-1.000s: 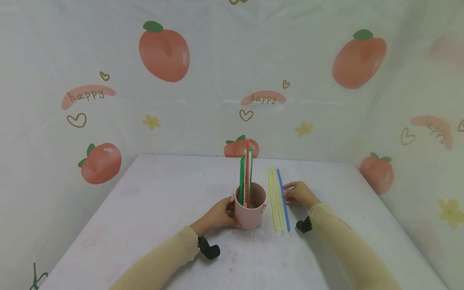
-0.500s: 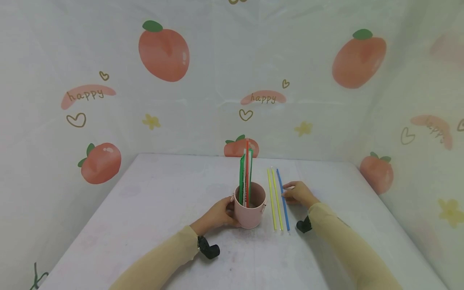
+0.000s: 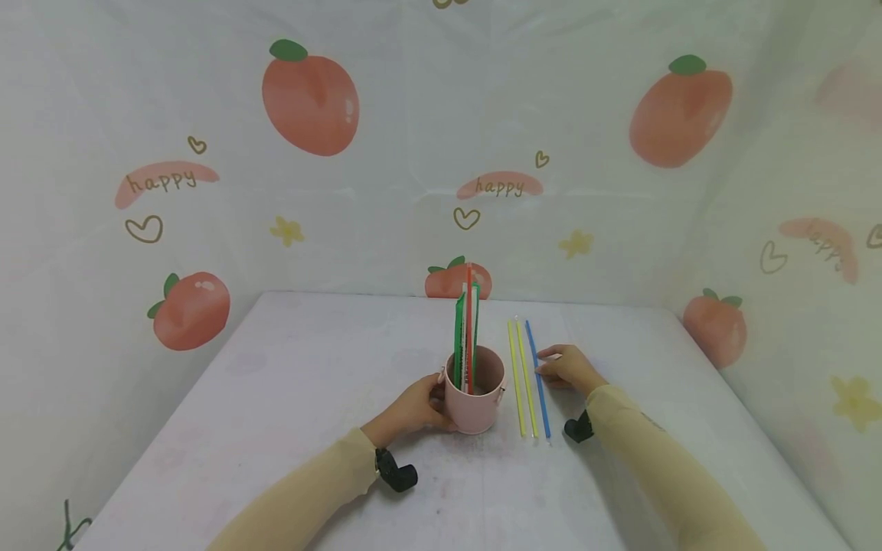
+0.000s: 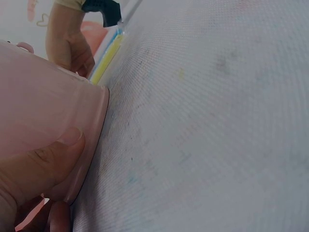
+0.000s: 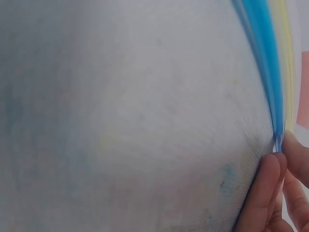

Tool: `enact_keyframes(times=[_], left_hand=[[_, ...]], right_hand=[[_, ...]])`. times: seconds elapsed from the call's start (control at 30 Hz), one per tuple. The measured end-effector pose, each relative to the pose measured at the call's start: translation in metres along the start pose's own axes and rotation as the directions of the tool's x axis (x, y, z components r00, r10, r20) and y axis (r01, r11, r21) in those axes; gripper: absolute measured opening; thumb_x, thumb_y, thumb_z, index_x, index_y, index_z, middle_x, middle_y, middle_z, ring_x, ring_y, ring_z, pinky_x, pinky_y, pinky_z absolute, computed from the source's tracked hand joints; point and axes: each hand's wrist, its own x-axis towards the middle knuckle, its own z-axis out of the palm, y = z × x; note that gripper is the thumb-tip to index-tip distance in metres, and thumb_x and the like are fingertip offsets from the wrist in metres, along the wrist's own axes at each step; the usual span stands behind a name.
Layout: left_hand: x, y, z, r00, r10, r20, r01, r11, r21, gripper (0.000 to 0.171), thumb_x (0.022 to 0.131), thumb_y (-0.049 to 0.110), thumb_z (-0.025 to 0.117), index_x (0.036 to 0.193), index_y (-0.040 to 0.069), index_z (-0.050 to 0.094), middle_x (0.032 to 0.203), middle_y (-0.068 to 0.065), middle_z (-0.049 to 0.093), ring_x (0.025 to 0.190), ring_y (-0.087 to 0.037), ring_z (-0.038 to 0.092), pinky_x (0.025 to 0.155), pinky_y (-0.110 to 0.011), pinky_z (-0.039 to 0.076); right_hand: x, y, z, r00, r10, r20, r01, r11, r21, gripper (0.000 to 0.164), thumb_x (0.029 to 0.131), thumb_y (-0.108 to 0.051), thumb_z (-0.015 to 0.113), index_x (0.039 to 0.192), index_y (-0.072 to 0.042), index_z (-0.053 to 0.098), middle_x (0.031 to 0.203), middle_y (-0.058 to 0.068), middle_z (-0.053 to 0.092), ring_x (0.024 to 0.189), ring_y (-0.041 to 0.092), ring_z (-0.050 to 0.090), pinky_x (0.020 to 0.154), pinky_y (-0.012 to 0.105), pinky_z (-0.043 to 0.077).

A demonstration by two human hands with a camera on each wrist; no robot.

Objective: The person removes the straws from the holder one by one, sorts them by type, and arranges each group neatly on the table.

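Nearest to the viewer, two beige sleeves (image 3: 303,490) come in from the lower side, and at each wrist a small black camera (image 3: 396,471) is fastened. Beyond them, the left hand (image 3: 413,405) holds a pink cup (image 3: 472,417) from its left side; its thumb lies on the wall close to the base, and the other fingers are bent behind it. The cup stands upright on the white table (image 3: 310,367). Inside it stand a red stick (image 3: 470,321) and green-and-white packets (image 3: 458,337), all rising well above the rim.

To the right of the cup, two yellow straws (image 3: 525,367) and one blue straw (image 3: 543,407) lie side by side, pointing away from the person. The right hand (image 3: 570,367) has its thumb and finger brought together on the blue straw, pinching it around its middle, in its clear film. The right wrist view is rather blurred, so I cannot tell whether this straw is lifted a little.

Farthest, behind the table, hangs a white cloth (image 3: 386,153) printed with peaches, hearts, flowers and the word "happy".
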Motion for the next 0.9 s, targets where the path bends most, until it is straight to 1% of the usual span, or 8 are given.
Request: enact_keyframes(times=[0.13, 0.37, 0.57, 0.77, 0.9], left_hand=[[0.0001, 0.0, -0.0002, 1.0, 0.007, 0.005, -0.007, 1.0, -0.004, 0.082, 0.062, 0.003, 0.084, 0.133, 0.008, 0.043, 0.118, -0.007, 0.058, 0.11, -0.022, 0.054, 0.09, -0.034, 0.048], [0.0002, 0.0003, -0.0003, 1.0, -0.004, 0.008, 0.004, 1.0, -0.008, 0.084, 0.063, 0.003, 0.083, 0.136, 0.01, 0.042, 0.119, -0.005, 0.057, 0.109, -0.02, 0.054, 0.09, -0.033, 0.048], [-0.0002, -0.0002, -0.0006, 1.0, 0.005, 0.009, -0.005, 1.0, -0.015, 0.084, 0.063, 0.004, 0.083, 0.136, 0.009, 0.041, 0.12, -0.006, 0.057, 0.11, -0.021, 0.054, 0.09, -0.033, 0.048], [-0.0007, -0.0013, -0.0003, 1.0, 0.016, 0.01, -0.015, 1.0, -0.013, 0.084, 0.063, 0.004, 0.083, 0.136, 0.008, 0.041, 0.119, -0.007, 0.057, 0.108, -0.021, 0.055, 0.088, -0.033, 0.049], [-0.0005, -0.0021, -0.0003, 1.0, 0.02, 0.007, -0.02, 1.0, -0.01, 0.083, 0.063, 0.004, 0.083, 0.135, 0.009, 0.042, 0.118, -0.006, 0.058, 0.109, -0.021, 0.054, 0.09, -0.034, 0.048]], right_hand=[[0.0017, 0.0006, -0.0001, 1.0, 0.01, -0.002, -0.01, 1.0, 0.002, 0.045, 0.08, -0.007, 0.07, 0.122, -0.002, 0.056, 0.091, 0.009, 0.061, 0.073, 0.015, 0.058, 0.063, 0.026, 0.054], [0.0022, 0.0016, 0.0009, 1.0, 0.021, -0.002, -0.021, 1.0, -0.009, 0.044, 0.081, -0.009, 0.069, 0.122, -0.004, 0.056, 0.093, 0.009, 0.061, 0.073, 0.015, 0.058, 0.063, 0.026, 0.054], [0.0008, 0.0018, 0.001, 1.0, 0.013, -0.003, -0.013, 1.0, -0.013, 0.044, 0.081, -0.009, 0.069, 0.123, -0.004, 0.055, 0.093, 0.009, 0.06, 0.073, 0.015, 0.058, 0.063, 0.026, 0.054], [0.0005, 0.0, 0.0017, 1.0, 0.022, -0.007, -0.022, 0.999, -0.027, 0.044, 0.082, -0.01, 0.068, 0.124, -0.004, 0.055, 0.093, 0.009, 0.06, 0.074, 0.015, 0.058, 0.063, 0.025, 0.053], [0.0007, -0.0005, 0.001, 1.0, 0.029, -0.003, -0.029, 0.999, -0.029, 0.044, 0.082, -0.011, 0.068, 0.124, -0.005, 0.055, 0.092, 0.008, 0.059, 0.073, 0.015, 0.057, 0.062, 0.025, 0.053]])
